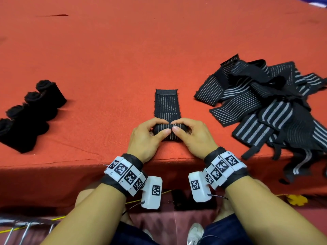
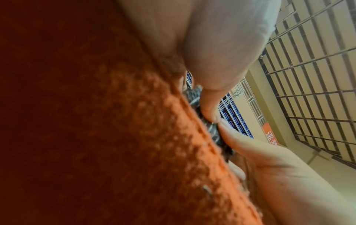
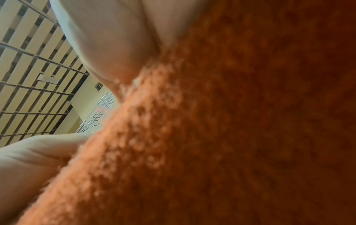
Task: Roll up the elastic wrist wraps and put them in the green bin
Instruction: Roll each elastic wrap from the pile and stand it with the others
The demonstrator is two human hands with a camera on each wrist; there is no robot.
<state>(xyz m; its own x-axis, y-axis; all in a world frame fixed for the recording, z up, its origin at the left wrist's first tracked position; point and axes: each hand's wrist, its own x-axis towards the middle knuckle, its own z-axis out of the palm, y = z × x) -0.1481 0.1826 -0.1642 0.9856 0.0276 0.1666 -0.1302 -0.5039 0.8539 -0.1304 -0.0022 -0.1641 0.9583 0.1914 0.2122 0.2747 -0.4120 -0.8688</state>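
Nearest the head camera, the person's forearms rise from 6 o'clock, each carrying a wristband of white marker blocks [image 1: 126,175]; above them the left hand [image 1: 144,137] and right hand [image 1: 193,137] meet at frame centre on the red felt table [image 1: 106,59]; fingers and thumbs of both hands are curled round the rolled near end of one striped wrist wrap [image 1: 167,106], thumbs touching on its near side, fingertips over its top; the unrolled remainder lies flat toward 12 o'clock, ending in a plain black tab; the left wrist view confirms a thumb and a finger pinching the striped fabric against the felt. At 3 o'clock lies a tangled heap of unrolled wraps [image 1: 269,105], some draping over the table edge; at 9 o'clock four finished rolls [image 1: 30,114] lie in a diagonal row. No green bin is visible. The wrap appears light, soft and springy; a loose roll would probably unwind, so even pressure across its full width, held at both roll ends, seems advisable.
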